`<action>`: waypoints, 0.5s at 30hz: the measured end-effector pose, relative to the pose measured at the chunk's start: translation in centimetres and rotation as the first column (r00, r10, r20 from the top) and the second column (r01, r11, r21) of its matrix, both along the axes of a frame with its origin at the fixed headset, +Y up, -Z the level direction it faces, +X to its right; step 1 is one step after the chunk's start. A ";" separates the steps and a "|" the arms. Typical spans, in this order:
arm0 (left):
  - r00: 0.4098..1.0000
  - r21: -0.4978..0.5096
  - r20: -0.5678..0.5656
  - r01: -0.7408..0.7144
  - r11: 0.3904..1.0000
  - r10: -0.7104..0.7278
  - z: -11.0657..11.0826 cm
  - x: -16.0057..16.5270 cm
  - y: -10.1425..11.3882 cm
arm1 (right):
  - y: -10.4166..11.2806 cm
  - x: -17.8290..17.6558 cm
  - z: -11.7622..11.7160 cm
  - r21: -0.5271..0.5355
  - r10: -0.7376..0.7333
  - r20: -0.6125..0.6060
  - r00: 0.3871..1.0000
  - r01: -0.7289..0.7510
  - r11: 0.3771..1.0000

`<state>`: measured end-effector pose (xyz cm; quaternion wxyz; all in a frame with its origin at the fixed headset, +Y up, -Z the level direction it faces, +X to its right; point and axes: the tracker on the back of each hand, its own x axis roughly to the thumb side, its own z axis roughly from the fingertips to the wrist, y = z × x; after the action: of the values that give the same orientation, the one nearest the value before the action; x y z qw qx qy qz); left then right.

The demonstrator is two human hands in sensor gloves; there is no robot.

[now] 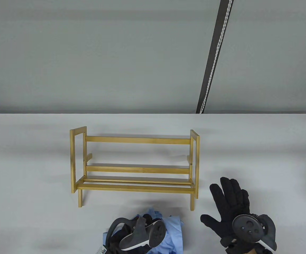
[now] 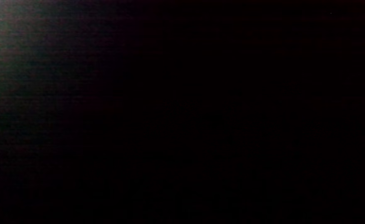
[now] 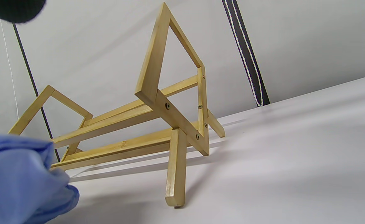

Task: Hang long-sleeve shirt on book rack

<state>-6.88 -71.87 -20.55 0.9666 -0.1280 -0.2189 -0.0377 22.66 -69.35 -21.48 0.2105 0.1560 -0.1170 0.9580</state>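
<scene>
Crumpled light-blue long-sleeve shirt (image 1: 172, 232) lies bunched on the white bench (image 1: 23, 164) at the near edge, just in front of the slatted bamboo book rack (image 1: 138, 169). Left hand (image 1: 139, 232) sits on or in the cloth; whether its fingers grip the fabric cannot be told (its wrist camera shows only black). Right hand (image 1: 231, 209) hovers spread and empty beside the rack's right leg. Risks, as judged: the rack looks light, so a dragged sleeve could snag a slat and tip or slide it; a lopsided drape may slither off the top rail.
</scene>
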 end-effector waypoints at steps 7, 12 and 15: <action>0.997 0.064 -0.030 -0.071 0.995 0.073 0.3 -1.1 1.6 | 0.0 0.0 0.0 -0.003 -0.001 -0.002 1.000 0.001 1.000; 0.990 0.098 -0.050 -0.125 0.987 0.131 0.5 -1.9 2.6 | 0.0 0.0 0.0 -0.003 -0.001 -0.002 1.000 0.001 1.000; 0.987 0.129 -0.051 -0.148 0.981 0.155 0.8 -2.3 3.2 | 0.0 0.0 0.0 -0.003 0.000 -0.002 1.000 0.000 1.000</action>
<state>-9.15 -68.69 -19.75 0.9790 -0.0513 -0.1957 0.0264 22.62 -69.34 -21.44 0.2109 0.1568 -0.1152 0.9579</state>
